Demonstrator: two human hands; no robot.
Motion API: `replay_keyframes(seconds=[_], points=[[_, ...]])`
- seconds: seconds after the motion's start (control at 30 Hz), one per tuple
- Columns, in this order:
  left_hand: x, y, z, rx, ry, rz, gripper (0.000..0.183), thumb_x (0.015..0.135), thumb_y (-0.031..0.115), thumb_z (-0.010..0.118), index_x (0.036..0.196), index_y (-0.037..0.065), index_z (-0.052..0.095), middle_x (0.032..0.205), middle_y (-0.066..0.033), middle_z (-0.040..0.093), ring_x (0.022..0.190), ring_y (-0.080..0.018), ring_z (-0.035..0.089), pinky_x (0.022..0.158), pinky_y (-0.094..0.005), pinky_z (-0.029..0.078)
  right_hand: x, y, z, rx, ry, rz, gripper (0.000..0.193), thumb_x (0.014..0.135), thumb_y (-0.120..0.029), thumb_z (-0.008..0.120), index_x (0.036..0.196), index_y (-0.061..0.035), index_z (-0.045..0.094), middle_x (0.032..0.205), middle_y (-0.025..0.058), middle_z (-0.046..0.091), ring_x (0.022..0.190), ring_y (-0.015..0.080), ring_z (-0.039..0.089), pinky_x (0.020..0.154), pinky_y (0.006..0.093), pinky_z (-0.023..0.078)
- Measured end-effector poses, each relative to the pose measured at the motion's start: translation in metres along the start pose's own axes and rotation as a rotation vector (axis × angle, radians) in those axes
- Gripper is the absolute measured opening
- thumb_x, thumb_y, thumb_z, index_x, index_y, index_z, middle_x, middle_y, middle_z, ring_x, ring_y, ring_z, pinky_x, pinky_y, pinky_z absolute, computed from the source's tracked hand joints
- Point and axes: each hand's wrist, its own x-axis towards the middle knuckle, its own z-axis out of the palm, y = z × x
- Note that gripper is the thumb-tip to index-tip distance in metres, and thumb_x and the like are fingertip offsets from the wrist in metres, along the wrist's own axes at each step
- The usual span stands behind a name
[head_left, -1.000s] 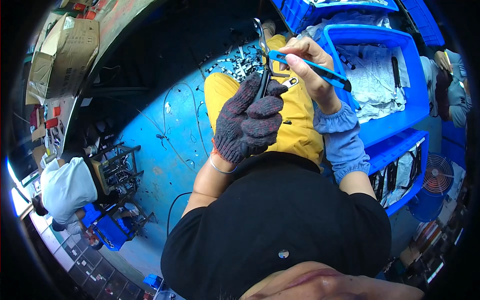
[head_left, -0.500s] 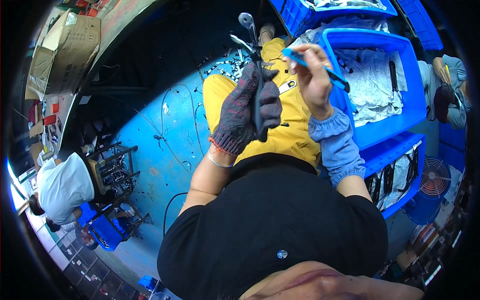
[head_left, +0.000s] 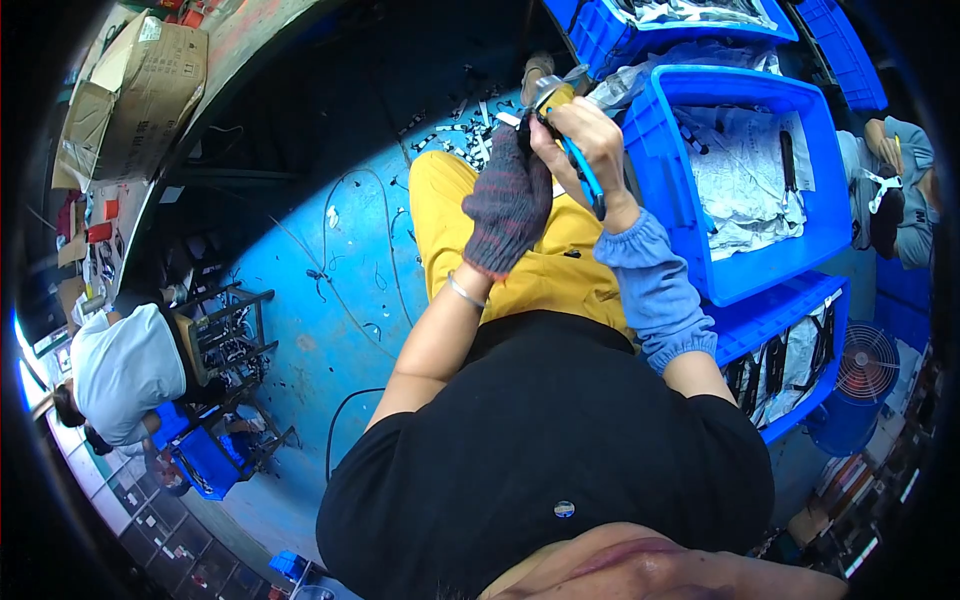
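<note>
My left hand (head_left: 510, 200), in a dark knitted glove, is raised over my lap with its fingers closed. It grips a long black part, mostly hidden now behind the hands; a grey metal end (head_left: 576, 73) shows beyond them. My bare right hand (head_left: 592, 140), with a light blue sleeve cover on its forearm, is closed round a slim blue-and-black tool handle (head_left: 583, 168). The tool's working tip is hidden. Both hands meet at the far end of the glove, and a small white piece (head_left: 509, 119) shows there.
To my right stand blue crates (head_left: 735, 280) with wrapped black parts inside. A fan (head_left: 866, 360) is behind them. Small scraps (head_left: 455, 130) and cables (head_left: 325, 270) lie on the blue floor. A cardboard box (head_left: 150, 95) sits at far left; other people (head_left: 125, 370) are at both sides.
My right hand has moved left with its tool to the gloved hand. The left hand has turned, so the black part points away and is largely covered.
</note>
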Motion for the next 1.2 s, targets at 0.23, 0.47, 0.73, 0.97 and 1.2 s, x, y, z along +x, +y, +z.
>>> replay_keyframes(seconds=[0.23,0.47,0.73,0.97,1.2], points=[[0.026,-0.062,0.015,0.131,-0.049,0.240,0.029,0.087,0.028,0.061,0.102,0.005,0.052,0.080,-0.0186,0.064,0.072,-0.0343,0.065,0.061,-0.0425,0.050,-0.003,-0.052,-0.005,0.394,0.028,0.314,0.014,0.074,-0.011,0.067,0.067,-0.0036,0.058,0.062,0.0112,0.054,0.056,0.0254,0.055,0.049,0.0341,0.042],[0.049,-0.068,-0.038,-0.996,-0.004,-0.410,0.028,0.090,0.028,0.058,0.102,0.004,0.050,0.073,-0.0051,0.055,0.052,-0.0144,0.055,0.045,-0.0278,0.048,-0.001,-0.073,-0.025,0.133,0.015,0.005,0.027,0.067,-0.010,0.082,0.064,-0.0055,0.055,0.054,0.0058,0.044,0.047,0.0207,0.045,0.044,0.0290,0.036],[0.000,0.018,-0.058,-0.933,-0.212,-0.444,0.035,0.091,0.024,0.060,0.116,0.002,0.048,0.078,-0.0055,0.058,0.053,-0.0111,0.055,0.047,-0.0234,0.045,-0.001,-0.029,-0.019,0.490,-0.070,0.597,0.019,0.086,-0.014,0.067,0.100,-0.0017,0.065,0.072,0.0038,0.061,0.066,0.0085,0.058,0.063,0.0223,0.047],[-0.015,0.023,-0.038,-0.508,-0.195,-0.285,0.037,0.091,0.024,0.059,0.121,0.004,0.050,0.085,-0.0086,0.067,0.063,-0.0159,0.064,0.054,-0.0337,0.049,0.007,-0.026,-0.032,0.660,-0.309,0.644,0.017,0.088,-0.011,0.065,0.094,0.0052,0.067,0.075,0.0042,0.066,0.064,0.0055,0.060,0.056,0.0186,0.046],[-0.017,0.031,-0.038,0.005,-0.046,-0.050,0.032,0.091,0.028,0.059,0.111,0.004,0.051,0.083,-0.0082,0.066,0.061,-0.0171,0.064,0.053,-0.0341,0.048,-0.006,-0.025,-0.028,0.691,-0.221,0.612,0.014,0.087,-0.009,0.064,0.093,0.0033,0.066,0.071,0.0023,0.064,0.063,0.0042,0.058,0.057,0.0188,0.046]])
